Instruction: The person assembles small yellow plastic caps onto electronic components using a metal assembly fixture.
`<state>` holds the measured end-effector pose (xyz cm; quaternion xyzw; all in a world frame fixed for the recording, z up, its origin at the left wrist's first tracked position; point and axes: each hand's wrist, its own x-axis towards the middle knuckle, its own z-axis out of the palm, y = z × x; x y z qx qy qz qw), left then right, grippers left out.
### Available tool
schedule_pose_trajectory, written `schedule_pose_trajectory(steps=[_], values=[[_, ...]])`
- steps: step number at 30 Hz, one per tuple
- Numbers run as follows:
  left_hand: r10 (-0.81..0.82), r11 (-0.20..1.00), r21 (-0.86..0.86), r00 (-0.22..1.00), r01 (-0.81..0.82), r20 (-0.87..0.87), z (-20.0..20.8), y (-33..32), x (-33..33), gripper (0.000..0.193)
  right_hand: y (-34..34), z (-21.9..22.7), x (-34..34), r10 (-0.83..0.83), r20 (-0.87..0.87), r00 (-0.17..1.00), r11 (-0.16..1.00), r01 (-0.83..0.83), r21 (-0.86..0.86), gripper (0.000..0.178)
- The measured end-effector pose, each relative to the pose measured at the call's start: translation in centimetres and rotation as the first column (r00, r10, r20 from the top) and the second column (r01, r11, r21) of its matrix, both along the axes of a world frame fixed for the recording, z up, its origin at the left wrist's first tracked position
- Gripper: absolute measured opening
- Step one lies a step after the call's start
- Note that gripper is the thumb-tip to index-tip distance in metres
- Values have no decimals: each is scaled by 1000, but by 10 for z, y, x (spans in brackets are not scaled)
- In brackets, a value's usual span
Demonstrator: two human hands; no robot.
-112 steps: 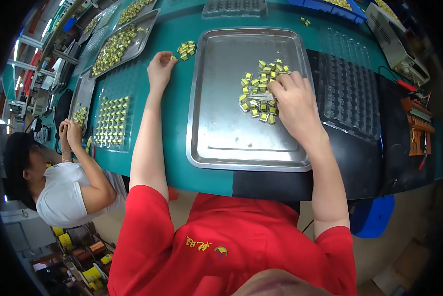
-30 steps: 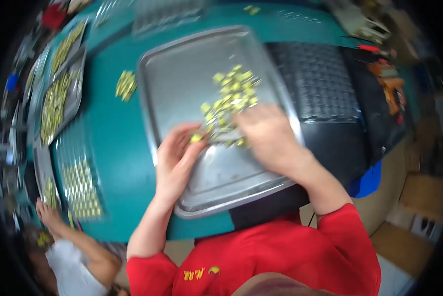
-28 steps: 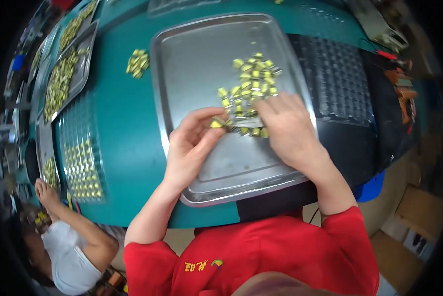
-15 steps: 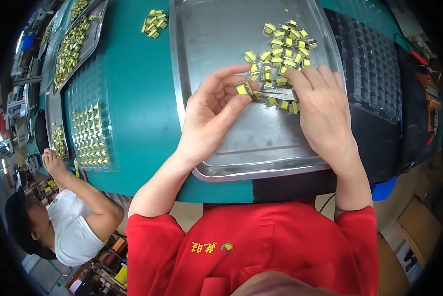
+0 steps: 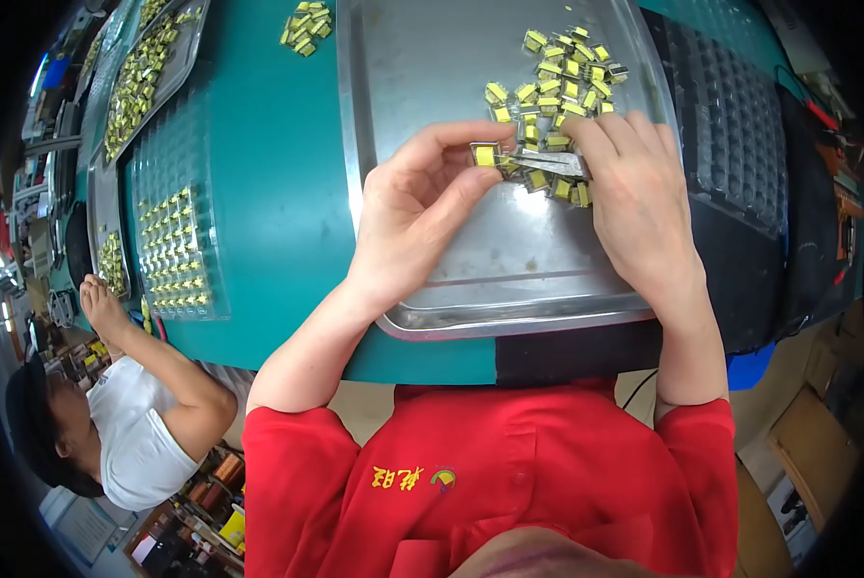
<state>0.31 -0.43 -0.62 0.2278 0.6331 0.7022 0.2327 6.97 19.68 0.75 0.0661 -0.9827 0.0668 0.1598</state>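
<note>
A small yellow component [image 5: 485,155] is over the metal tray [image 5: 403,77], about midway between its left and right edges, pinched between thumb and fingers of the left hand [image 5: 413,207]. The metal tweezers [image 5: 552,164], clamped in the right hand [image 5: 641,193], point at it from the right. Their tips meet its right side; whether they close on its pins is too small to tell.

Half a second ago the component sat tilted; now it is squarer to the view. In the earliest frame the left hand was off the tray's left edge, beside the small heap [image 5: 307,27] on the green worktop [image 5: 268,193].

The loose pile [image 5: 552,87] lies beyond the tweezers, toward the tray's right edge. Past that edge is a clear moulded tray [image 5: 731,135]. Toward the worktop's left end, a partly filled plastic tray [image 5: 175,255] lies near a co-worker's hand [image 5: 102,306].
</note>
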Motion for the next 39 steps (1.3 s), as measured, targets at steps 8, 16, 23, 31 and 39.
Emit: schedule_pose_trajectory(steps=[8,16,23,31,39], values=[[-9,1000,10,1000,9,-3,0,0,-1,34,0,1,0,41,32,999,998,-39,-48,30],[1,1000,-24,999,-2,-37,-3,0,-2,37,-1,1,1,35,54,998,999,-33,-29,29],[41,993,-101,988,-56,-146,-3,-1,-2,34,-3,0,2,39,54,998,998,-37,-48,31],[66,994,-77,986,-78,-151,-4,-1,-2,32,-8,3,4,30,-8,1000,1000,-30,-8,30],[94,986,-122,987,-110,-130,-7,0,-3,33,-11,1,4,8,-16,1000,997,-6,76,27]])
